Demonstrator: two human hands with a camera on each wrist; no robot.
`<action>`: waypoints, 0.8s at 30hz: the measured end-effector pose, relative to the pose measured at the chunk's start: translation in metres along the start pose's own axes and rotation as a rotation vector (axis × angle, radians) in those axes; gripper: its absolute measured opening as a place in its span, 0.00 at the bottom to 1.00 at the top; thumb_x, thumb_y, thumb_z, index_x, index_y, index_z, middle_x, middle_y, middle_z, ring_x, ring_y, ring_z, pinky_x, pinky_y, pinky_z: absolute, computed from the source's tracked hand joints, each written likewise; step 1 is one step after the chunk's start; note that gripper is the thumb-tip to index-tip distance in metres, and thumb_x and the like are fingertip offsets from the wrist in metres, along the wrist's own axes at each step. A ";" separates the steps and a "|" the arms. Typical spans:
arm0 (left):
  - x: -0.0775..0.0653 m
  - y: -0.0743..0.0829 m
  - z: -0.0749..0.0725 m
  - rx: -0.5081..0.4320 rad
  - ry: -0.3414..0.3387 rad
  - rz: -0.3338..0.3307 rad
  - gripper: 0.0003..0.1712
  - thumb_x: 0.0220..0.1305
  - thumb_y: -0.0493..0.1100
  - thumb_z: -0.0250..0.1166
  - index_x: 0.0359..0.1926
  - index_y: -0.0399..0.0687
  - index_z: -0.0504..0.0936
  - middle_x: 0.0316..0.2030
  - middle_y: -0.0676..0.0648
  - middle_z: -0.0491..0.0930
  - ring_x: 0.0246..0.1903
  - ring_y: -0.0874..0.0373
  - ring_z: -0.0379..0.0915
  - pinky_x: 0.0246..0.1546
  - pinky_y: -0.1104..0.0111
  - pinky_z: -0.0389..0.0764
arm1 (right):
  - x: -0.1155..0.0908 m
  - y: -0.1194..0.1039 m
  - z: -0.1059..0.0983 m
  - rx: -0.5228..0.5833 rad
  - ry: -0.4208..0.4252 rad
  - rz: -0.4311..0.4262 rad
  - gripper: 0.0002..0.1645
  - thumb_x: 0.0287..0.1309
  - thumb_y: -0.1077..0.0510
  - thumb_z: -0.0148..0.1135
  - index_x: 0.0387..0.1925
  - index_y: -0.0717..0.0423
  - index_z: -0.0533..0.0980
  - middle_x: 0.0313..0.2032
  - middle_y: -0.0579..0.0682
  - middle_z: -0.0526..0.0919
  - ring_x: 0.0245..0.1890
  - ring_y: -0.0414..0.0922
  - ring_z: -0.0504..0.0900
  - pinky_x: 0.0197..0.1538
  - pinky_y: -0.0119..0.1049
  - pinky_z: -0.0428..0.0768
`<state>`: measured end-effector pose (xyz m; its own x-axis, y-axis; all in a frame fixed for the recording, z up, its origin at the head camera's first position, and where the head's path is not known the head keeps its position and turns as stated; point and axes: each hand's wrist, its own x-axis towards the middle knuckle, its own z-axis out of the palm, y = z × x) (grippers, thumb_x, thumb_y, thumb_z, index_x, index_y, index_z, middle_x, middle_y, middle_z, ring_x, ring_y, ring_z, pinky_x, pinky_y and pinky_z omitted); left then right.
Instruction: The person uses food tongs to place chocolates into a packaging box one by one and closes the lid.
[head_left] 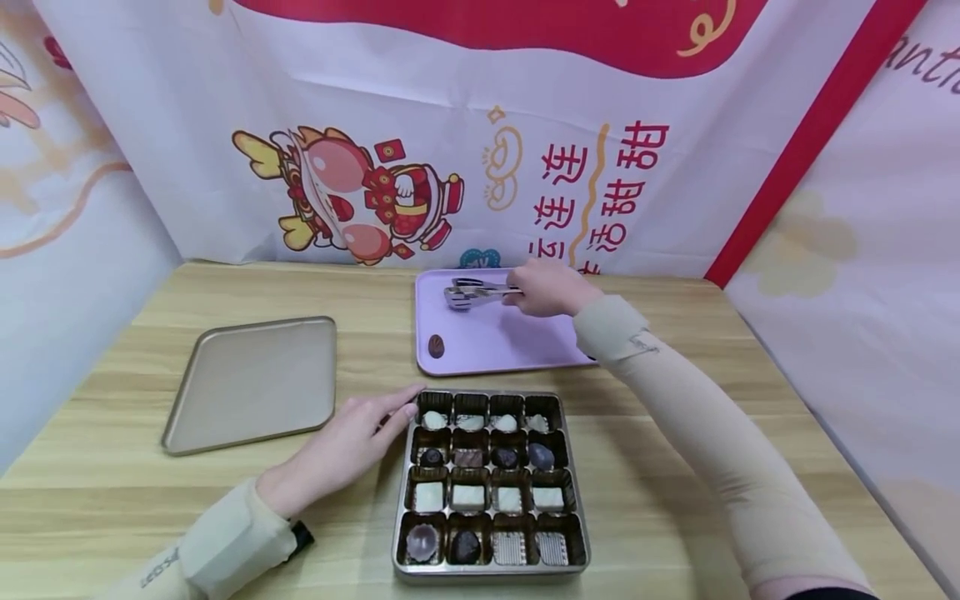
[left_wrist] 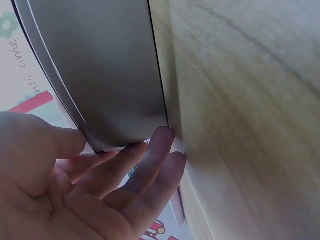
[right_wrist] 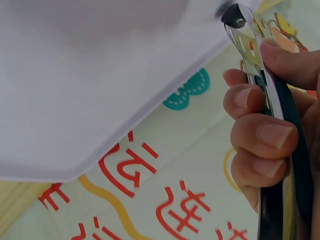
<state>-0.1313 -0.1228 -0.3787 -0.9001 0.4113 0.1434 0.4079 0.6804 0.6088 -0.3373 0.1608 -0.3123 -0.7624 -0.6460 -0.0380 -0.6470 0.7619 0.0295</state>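
Observation:
A metal tin (head_left: 491, 572) holds a gold divided insert with white, brown and dark chocolates. In its nearest row, the two right compartments show only ribbed gold bottoms. My left hand (head_left: 352, 442) rests at the tin's far left corner, fingers (left_wrist: 162, 142) mostly straight against the side and thumb near the rim. My right hand (head_left: 551, 287) grips metal serving tongs (head_left: 480, 292) over a lilac tray (head_left: 495, 342). Between the tong tips in the right wrist view is a dark round chocolate (right_wrist: 234, 16). A brown oval chocolate (head_left: 437, 346) lies at the tray's near left corner.
A shallow bronze-coloured tray (head_left: 258, 383) lies on the wooden table (head_left: 660, 467) to the left. Directly behind the lilac tray hangs a printed white cloth (head_left: 360, 75) with a cartoon figure and red characters. My right forearm passes over the tray's right end.

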 end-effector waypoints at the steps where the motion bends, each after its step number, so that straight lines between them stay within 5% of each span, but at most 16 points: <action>1: 0.000 0.000 0.001 -0.003 -0.004 0.001 0.26 0.77 0.49 0.52 0.71 0.48 0.66 0.45 0.33 0.81 0.39 0.51 0.81 0.57 0.53 0.74 | -0.005 0.001 -0.001 0.008 0.002 -0.005 0.14 0.65 0.47 0.63 0.26 0.50 0.78 0.22 0.45 0.77 0.23 0.45 0.74 0.28 0.42 0.76; 5: -0.001 -0.001 0.002 -0.006 -0.003 0.007 0.26 0.77 0.50 0.52 0.71 0.48 0.67 0.63 0.40 0.71 0.59 0.44 0.72 0.60 0.51 0.69 | -0.029 0.004 -0.005 0.042 0.034 -0.030 0.15 0.65 0.48 0.64 0.24 0.48 0.75 0.20 0.44 0.74 0.20 0.42 0.71 0.23 0.39 0.71; 16: -0.003 -0.001 -0.001 -0.005 0.007 0.007 0.27 0.77 0.50 0.52 0.71 0.47 0.67 0.56 0.34 0.76 0.50 0.48 0.78 0.58 0.51 0.72 | -0.086 0.003 -0.007 0.040 0.110 -0.095 0.12 0.61 0.49 0.68 0.26 0.49 0.79 0.20 0.41 0.74 0.20 0.41 0.71 0.25 0.41 0.73; 21: -0.003 -0.001 0.000 -0.002 0.012 0.013 0.26 0.77 0.50 0.52 0.70 0.47 0.68 0.61 0.36 0.73 0.55 0.46 0.75 0.58 0.50 0.71 | -0.110 -0.002 -0.010 0.073 0.107 -0.056 0.10 0.64 0.49 0.65 0.32 0.49 0.80 0.19 0.40 0.73 0.18 0.39 0.70 0.24 0.39 0.73; 24: -0.003 0.001 0.000 0.000 0.011 0.009 0.27 0.77 0.51 0.52 0.70 0.47 0.68 0.53 0.34 0.79 0.51 0.48 0.78 0.58 0.50 0.71 | -0.125 -0.007 -0.016 0.083 0.116 -0.064 0.10 0.65 0.48 0.63 0.33 0.49 0.79 0.17 0.38 0.70 0.17 0.37 0.68 0.25 0.39 0.73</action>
<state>-0.1288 -0.1238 -0.3784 -0.8980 0.4109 0.1572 0.4160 0.6767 0.6074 -0.2379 0.2354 -0.2919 -0.7190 -0.6905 0.0791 -0.6947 0.7174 -0.0520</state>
